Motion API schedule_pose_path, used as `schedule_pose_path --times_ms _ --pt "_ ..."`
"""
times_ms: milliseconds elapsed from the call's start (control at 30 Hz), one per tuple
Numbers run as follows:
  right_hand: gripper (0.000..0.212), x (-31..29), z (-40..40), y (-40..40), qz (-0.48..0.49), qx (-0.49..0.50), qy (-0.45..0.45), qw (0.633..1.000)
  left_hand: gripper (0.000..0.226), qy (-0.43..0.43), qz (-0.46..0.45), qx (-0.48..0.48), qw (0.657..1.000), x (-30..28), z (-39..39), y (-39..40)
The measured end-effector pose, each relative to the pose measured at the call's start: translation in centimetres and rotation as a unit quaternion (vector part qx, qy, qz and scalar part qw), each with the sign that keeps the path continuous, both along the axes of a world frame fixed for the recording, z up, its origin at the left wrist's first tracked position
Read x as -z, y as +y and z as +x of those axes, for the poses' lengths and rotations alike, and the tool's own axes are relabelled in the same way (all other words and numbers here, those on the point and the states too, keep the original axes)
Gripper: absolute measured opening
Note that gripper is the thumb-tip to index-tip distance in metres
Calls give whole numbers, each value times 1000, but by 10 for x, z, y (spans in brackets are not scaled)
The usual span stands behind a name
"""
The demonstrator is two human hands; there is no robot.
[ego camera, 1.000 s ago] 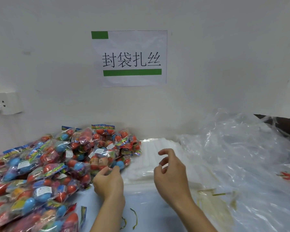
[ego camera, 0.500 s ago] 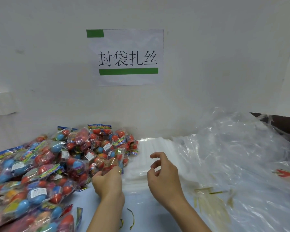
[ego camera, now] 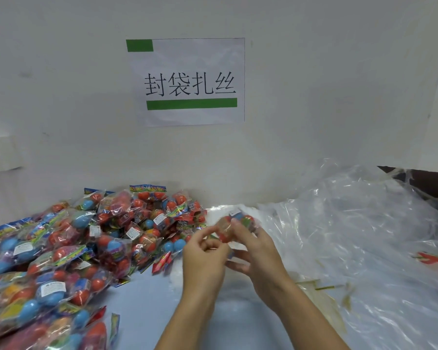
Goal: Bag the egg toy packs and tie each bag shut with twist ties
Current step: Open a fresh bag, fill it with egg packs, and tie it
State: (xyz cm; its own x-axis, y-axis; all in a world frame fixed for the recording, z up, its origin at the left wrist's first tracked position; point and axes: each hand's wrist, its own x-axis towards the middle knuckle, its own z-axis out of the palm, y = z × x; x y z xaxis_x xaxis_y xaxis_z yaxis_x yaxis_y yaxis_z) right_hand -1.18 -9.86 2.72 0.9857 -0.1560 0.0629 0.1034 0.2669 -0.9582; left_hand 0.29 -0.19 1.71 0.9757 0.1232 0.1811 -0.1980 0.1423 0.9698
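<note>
1. Right hand [ego camera: 257,251]: thumb and fingers curled round a blurred egg toy pack [ego camera: 234,226], held up off the desk, red and blue eggs showing through the clear wrap.
2. Left hand [ego camera: 205,256]: fingers bent in narrow, thumb and forefinger pinching at the pack's near-left edge; whether on wrap or on a tie, cannot tell for the blur.
3. Both hands touching or all but touching, raised above the middle of the desk [ego camera: 147,314], forearms coming up from the near edge.
4. Directly behind the hands: flat stack of clear bags [ego camera: 221,210], lying toward the far edge against the wall.
5. Left side of the desk, from the near-left corner back to the wall: big pile of egg toy packs [ego camera: 68,248], red, blue and some yellow eggs, white labels, coloured header cards.
6. Right side: large crumpled sheet of clear plastic [ego camera: 364,236], heaped up to the far-right corner.
7. Thin gold-green twist ties [ego camera: 324,287] lying under or within that plastic, near the right forearm.
8. Red toy piece [ego camera: 433,258] at the right edge, seen through the plastic.
9. Wall behind: paper sign [ego camera: 187,82] with green bars and black characters; white socket [ego camera: 0,154] at far left.
</note>
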Motion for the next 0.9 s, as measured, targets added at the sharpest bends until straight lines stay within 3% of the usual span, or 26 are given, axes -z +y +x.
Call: schedule_pose_path --times_ms 100,200,233,333,400,467,567,667,800,900 --pt "21 4 4 -3 -9 100 4 995 31 -46 95 -4 994 0 -9 -12" --pt "19 3 3 -17 -97 136 -7 986 15 -74 182 -37 980 1 -10 -15" --pt "19 1 1 -22 -133 123 -17 983 10 -77 188 -50 978 2 -11 -14" --pt "19 -2 -5 -26 -238 13 -45 970 41 -94 169 -48 980 4 -9 -8" --pt "20 -1 -8 -23 -268 -67 -52 960 35 -77 144 15 986 1 -6 -2" --pt "21 1 -8 -21 -266 -75 -35 961 16 -44 138 69 987 0 -3 4" --pt "26 5 -3 -20 -236 -5 8 972 19 19 146 81 986 2 -1 11" --pt "39 6 1 -15 -179 54 32 982 5 52 99 59 992 1 0 13" --pt "32 4 2 -3 -122 15 52 991 14 106 -8 19 994 -2 5 17" --pt "21 4 -1 3 -95 -23 40 994 22 128 -15 40 991 -2 6 23"
